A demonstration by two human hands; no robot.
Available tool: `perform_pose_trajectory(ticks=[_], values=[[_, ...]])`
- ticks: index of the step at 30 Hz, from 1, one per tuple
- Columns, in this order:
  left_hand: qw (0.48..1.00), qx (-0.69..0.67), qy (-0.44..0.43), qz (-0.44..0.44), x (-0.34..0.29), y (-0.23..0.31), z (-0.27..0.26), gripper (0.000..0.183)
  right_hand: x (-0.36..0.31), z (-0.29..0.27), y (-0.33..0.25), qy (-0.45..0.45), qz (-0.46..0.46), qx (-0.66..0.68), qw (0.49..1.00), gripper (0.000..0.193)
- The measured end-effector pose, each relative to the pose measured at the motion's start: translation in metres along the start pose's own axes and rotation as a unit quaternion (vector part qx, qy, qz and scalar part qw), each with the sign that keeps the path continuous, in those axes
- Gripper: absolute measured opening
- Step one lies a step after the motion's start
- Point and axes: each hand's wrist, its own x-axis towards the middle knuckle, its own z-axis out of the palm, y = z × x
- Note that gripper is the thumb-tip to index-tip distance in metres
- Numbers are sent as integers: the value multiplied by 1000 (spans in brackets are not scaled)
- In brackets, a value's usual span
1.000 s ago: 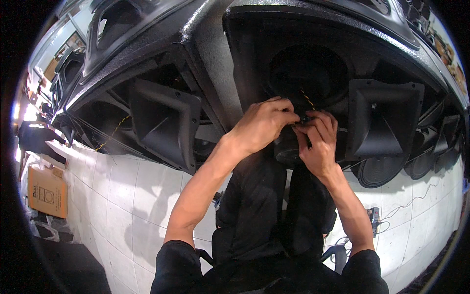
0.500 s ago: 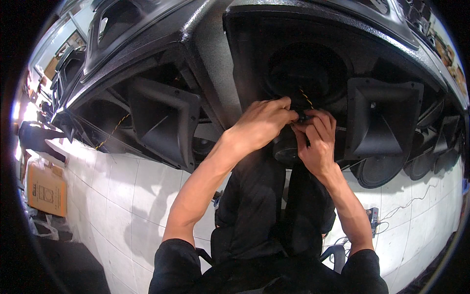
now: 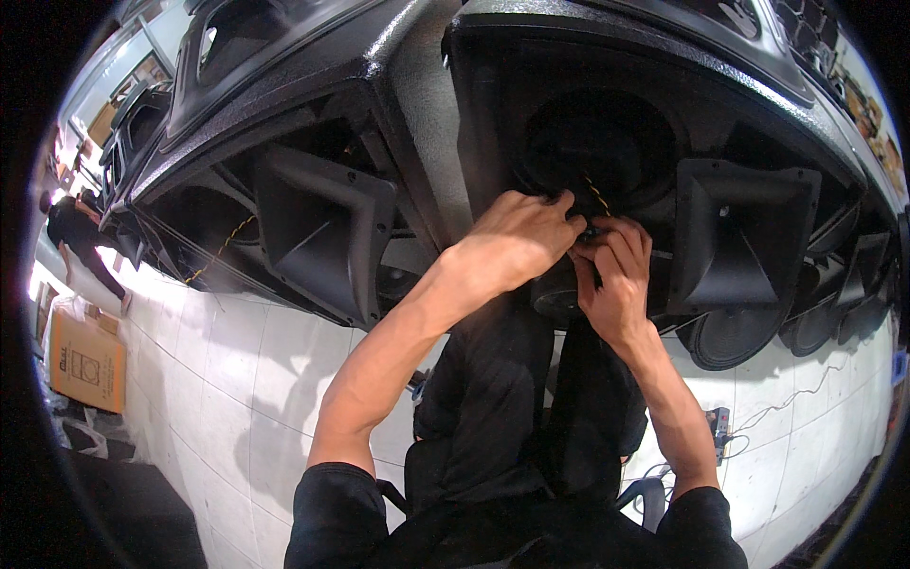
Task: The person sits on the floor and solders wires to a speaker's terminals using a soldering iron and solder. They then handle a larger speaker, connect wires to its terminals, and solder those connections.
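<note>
My left hand [image 3: 526,237] and my right hand [image 3: 616,261] meet in front of an open black speaker cabinet [image 3: 483,104]. Both are closed, fingertips pinched close together around something small and dark that they mostly hide. A yellow-and-black twisted wire [image 3: 597,193] runs down from the cabinet's round opening [image 3: 602,142] to my fingertips. Just below them a round black part, perhaps a driver [image 3: 556,292], sits near my knees. To the right of my right hand stands a black square horn [image 3: 744,242].
Another cabinet on the left holds a tilted horn [image 3: 327,237] and a loose twisted wire [image 3: 223,251]. Round speakers [image 3: 735,337] rest at the right. A power strip [image 3: 720,427] with cables lies on the tiled floor. A cardboard box [image 3: 87,365] and another person [image 3: 81,232] are far left.
Both hands stay together at the wire's end, the left shifting slightly. The view has shifted a little, and the person at the far left shows more fully.
</note>
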Motion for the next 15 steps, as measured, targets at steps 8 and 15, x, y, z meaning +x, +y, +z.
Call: perform_pose_trajectory(ticks=[8,15], values=[[999,-4,-36,-22,1,2,3,27,3,-6,-4,-32,-8,-58,998,20],[999,-48,9,-23,-11,-1,1,31,9,-10,-4,-45,-37,-65,996,28]])
